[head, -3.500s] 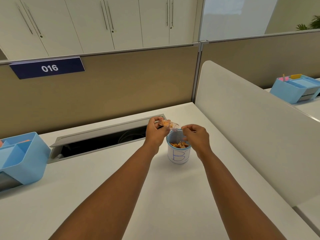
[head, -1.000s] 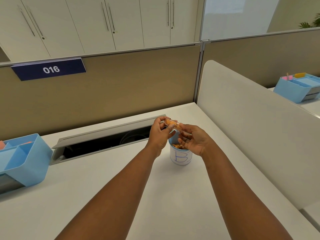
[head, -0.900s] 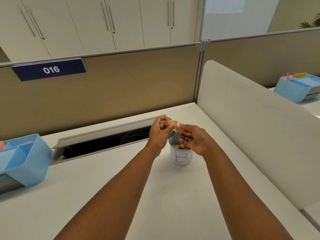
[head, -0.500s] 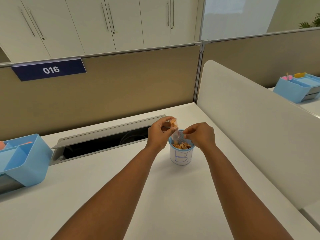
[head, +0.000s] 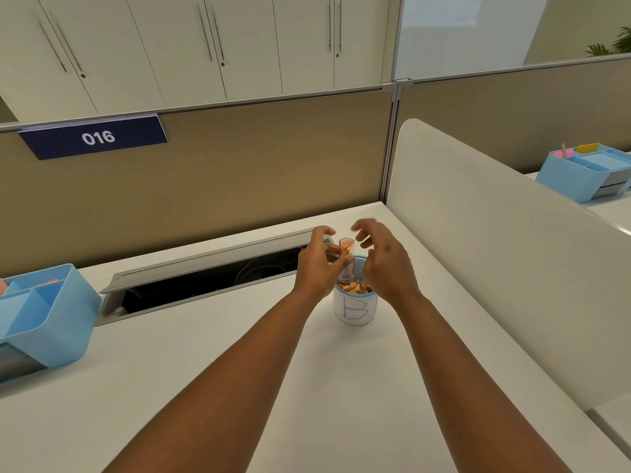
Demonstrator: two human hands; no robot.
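A blue mesh cup [head: 355,308] with a white label marked "B" stands on the white desk [head: 239,370]; orange pieces fill it near the rim. My left hand [head: 319,268] grips a small clear tube [head: 345,254] holding orange pieces, upright just above the cup's left rim. My right hand [head: 386,261] hovers over the cup's right side with fingers spread and loosely bent, holding nothing; it looks motion-blurred.
An open cable trough [head: 205,278] runs along the desk's back. A blue desk organiser [head: 44,322] sits at the left edge. A white divider panel [head: 495,250] walls the right side, with another blue organiser [head: 587,172] beyond it. A tan partition stands behind.
The tube has swung from lying sideways between both hands to upright in my left hand. My right hand let go of it and lifted, fingers spread.
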